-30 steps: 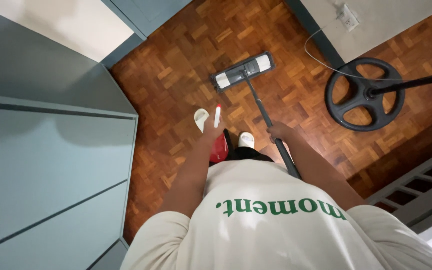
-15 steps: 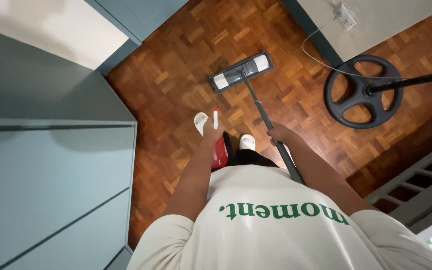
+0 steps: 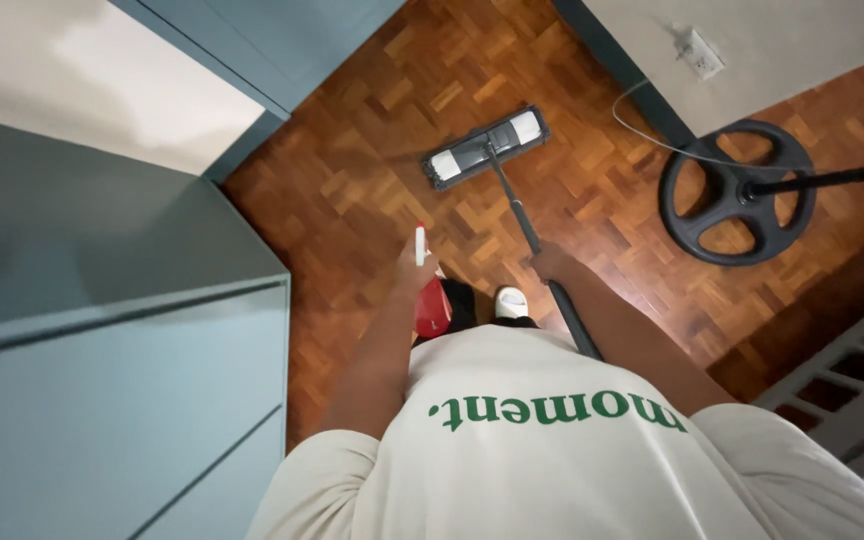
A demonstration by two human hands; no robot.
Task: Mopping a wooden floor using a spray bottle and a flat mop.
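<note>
we look straight down past our cream shirt at a parquet floor (image 3: 372, 190) of small reddish-brown wood blocks. our left hand (image 3: 414, 272) is wrapped shut on a red spray bottle (image 3: 431, 303), its white nozzle poking up towards twelve o'clock. our right hand (image 3: 550, 264) is closed around the dark handle of a flat mop (image 3: 486, 148); the handle runs up towards eleven o'clock to a rectangular grey head with pale ends, lying flat on the floor. at two o'clock from the mop a black round spoked base (image 3: 735, 192) stands on the wood, with a thin pole leading off to three o'clock and a pale cord (image 3: 652, 140) curving from it to a wall socket (image 3: 700, 53). smooth blue-grey cabinets (image 3: 112, 400) crowd the nine o'clock side, close by our left arm.
</note>
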